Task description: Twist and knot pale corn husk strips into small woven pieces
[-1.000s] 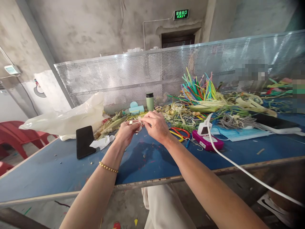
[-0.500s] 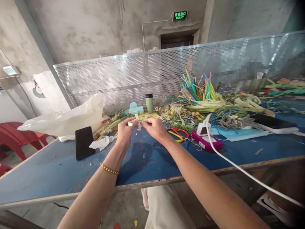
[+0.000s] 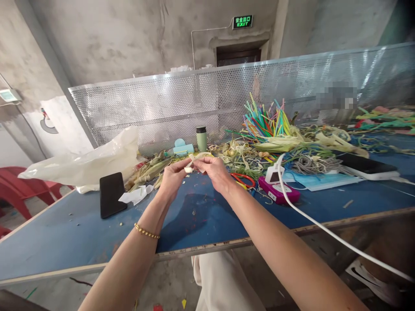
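Observation:
Between my two hands, just above the blue table (image 3: 201, 229), is a pale cream strip (image 3: 189, 169), thin and curled; its material I cannot make out for certain. My left hand (image 3: 173, 178) pinches the curled part with thumb and index finger. My right hand (image 3: 214, 170) has its fingertips closed on the strip's other end, close to the left fingertips. Red and yellow-handled scissors (image 3: 245, 179) lie right of my right hand. A crumpled white paper (image 3: 136, 194) and a black phone (image 3: 112, 195) are left of my left hand.
Behind my hands stand a green bottle (image 3: 201, 139) and dry husks (image 3: 152, 170). To the right are colourful pipe cleaners (image 3: 267, 119), a magenta box (image 3: 279, 191) with a white cable (image 3: 316, 222), and a blue mask (image 3: 320, 181). A plastic bag (image 3: 87, 160) lies left; a perforated metal screen (image 3: 155, 108) runs behind.
My right hand has moved in to the left hand and closed on the strip. The strip, which stood upright from the left fingers, now bends across towards the right hand.

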Demonstrator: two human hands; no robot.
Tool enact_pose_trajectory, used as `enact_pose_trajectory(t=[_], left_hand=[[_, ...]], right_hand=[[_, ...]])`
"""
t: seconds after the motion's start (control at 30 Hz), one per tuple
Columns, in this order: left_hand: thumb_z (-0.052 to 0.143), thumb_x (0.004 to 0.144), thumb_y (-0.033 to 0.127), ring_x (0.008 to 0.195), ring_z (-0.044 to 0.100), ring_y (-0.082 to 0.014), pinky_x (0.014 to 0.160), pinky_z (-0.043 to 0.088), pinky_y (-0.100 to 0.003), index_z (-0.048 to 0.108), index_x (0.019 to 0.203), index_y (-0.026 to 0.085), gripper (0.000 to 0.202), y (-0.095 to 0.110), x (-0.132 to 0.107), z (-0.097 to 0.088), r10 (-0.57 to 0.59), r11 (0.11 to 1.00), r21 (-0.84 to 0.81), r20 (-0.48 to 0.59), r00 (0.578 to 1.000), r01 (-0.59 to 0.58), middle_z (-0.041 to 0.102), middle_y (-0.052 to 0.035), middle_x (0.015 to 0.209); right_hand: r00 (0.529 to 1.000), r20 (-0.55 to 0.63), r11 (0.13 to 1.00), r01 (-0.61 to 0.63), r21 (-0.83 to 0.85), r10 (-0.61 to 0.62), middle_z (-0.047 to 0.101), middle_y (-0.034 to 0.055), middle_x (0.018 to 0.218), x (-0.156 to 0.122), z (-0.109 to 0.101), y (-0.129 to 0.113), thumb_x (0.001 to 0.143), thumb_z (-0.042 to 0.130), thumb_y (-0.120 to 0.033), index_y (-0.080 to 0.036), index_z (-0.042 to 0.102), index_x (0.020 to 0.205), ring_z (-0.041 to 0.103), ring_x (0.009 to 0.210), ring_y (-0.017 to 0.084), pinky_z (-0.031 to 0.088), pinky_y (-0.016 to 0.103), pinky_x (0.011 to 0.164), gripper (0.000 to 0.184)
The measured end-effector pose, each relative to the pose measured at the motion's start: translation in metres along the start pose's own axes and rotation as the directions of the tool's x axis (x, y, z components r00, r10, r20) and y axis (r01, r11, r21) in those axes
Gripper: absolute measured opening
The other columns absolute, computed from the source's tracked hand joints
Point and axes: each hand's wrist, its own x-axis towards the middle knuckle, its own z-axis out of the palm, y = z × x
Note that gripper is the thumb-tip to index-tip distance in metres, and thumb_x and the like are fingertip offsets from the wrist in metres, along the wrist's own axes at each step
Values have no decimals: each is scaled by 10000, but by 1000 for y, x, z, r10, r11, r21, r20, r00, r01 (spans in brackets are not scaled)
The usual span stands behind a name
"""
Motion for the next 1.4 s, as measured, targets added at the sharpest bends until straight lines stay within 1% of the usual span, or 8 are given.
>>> enact_pose_trajectory(t=[0.13, 0.27, 0.57, 0.73, 0.9, 1.1, 1.23, 1.4], left_hand=[[687, 664, 237, 750, 605, -164, 668, 420, -262, 797, 920, 165, 288, 1, 2, -8, -30, 999, 23, 23, 999, 29, 748, -50, 815], [761, 691, 369, 649, 568, -149, 617, 406, -261, 733, 678, 145, 226, -1, 2, -7, 2, 991, 135, 83, 997, -13, 682, -43, 670], [812, 638, 371, 602, 529, -125, 596, 382, -255, 749, 695, 141, 246, -1, -1, -6, -29, 988, 152, 109, 994, 12, 677, -37, 658], [826, 587, 329, 577, 518, -116, 577, 371, -254, 733, 670, 133, 232, -6, 0, -5, -52, 995, 86, 37, 998, 48, 674, -41, 635], [794, 585, 307, 520, 456, -89, 531, 324, -245, 716, 662, 126, 212, -13, 4, -4, -75, 997, 32, 0, 997, 75, 640, -18, 584], [783, 595, 293, 523, 455, -89, 533, 316, -245, 690, 649, 134, 192, -16, 4, -4, -54, 998, 37, -26, 998, 55, 614, 6, 564], [792, 598, 292, 546, 473, -95, 550, 324, -245, 700, 671, 132, 198, -16, 4, -3, -43, 998, 53, -3, 999, 43, 623, 1, 583], [795, 593, 308, 557, 484, -101, 555, 318, -244, 699, 647, 134, 206, -16, 4, -2, -30, 997, 67, 5, 1000, 30, 622, -8, 582]], right_hand=[[997, 79, 1000, 2, -28, 0, 617, -3, 575, 3, -9, -1, 609, 827, -470, -159, 712, 637, 491, 569, 110, 379, 270, 574, 333], [987, 158, 996, -27, -87, 40, 671, 31, 623, 4, -11, 3, 606, 840, -468, -151, 720, 636, 544, 576, 122, 383, 266, 553, 340], [982, 187, 949, 57, -310, 2, 627, 5, 560, 7, -19, 5, 666, 812, -434, -140, 705, 638, 488, 505, 105, 342, 251, 500, 314], [973, 138, 844, 229, -485, -185, 653, 15, 629, 8, -14, 9, 737, 786, -306, -155, 672, 660, 544, 578, 124, 381, 256, 555, 204], [900, 166, 612, 399, -683, -402, 677, 32, 777, 5, -5, 7, 791, 708, -128, -169, 659, 681, 585, 727, 139, 417, 255, 693, 128], [936, 174, 557, 324, -765, -306, 657, 41, 751, 6, -4, 9, 837, 635, -101, -163, 631, 673, 566, 716, 154, 389, 264, 675, 175], [932, 188, 518, 332, -788, -310, 635, 52, 751, 10, -7, 13, 822, 659, -112, -170, 604, 627, 559, 769, 177, 393, 281, 708, 211], [934, 196, 536, 334, -775, -299, 632, 52, 745, 13, -9, 18, 809, 657, -114, -173, 610, 615, 560, 752, 178, 396, 287, 694, 209]])
